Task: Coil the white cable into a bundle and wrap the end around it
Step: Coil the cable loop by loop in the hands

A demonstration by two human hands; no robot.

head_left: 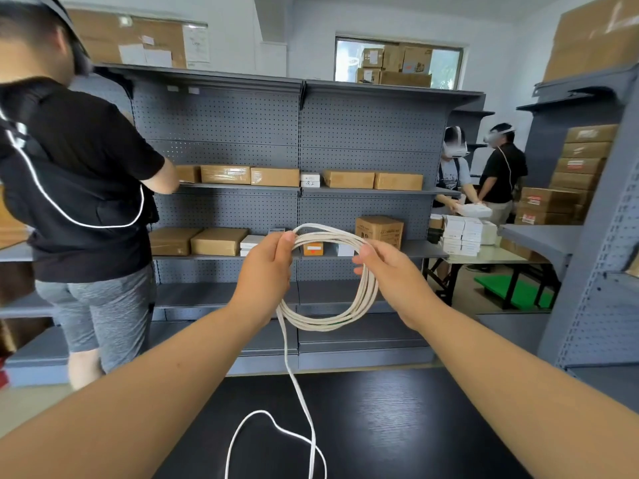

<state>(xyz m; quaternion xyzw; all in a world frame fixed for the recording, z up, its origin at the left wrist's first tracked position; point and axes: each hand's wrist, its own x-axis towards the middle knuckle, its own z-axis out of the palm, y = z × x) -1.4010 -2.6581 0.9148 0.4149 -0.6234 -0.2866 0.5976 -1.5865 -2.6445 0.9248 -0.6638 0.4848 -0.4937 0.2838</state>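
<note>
– So, starting at the left, past the bystander in the black shirt (pixel 79 167): what is the left hand (pixel 266 271) doing?
– Its thumb and fingers pinch the top-left arc of the white cable (pixel 366 295), where the turns bunch together. The coil hangs in the air in front of the grey shelving (pixel 345 133), between the two hands, roughly upright like a hoop facing the wearer.
– And the right hand (pixel 390 274)?
– Its fingers curl round the upper-right side of the same coil. Both hands hold it.
– Where is the part not yet wound?
– The loose tail (pixel 287 354) drops from the coil's lower-left edge, under the left wrist, down to the dark table (pixel 415 426). There it makes a loop and runs out of view at the bottom. I can't see its end.
– So which hand takes it?
– My guess is the left, since the tail hangs on its side. The right would hold the bundle while the slack is brought up and laid along the hoop's round.
</note>
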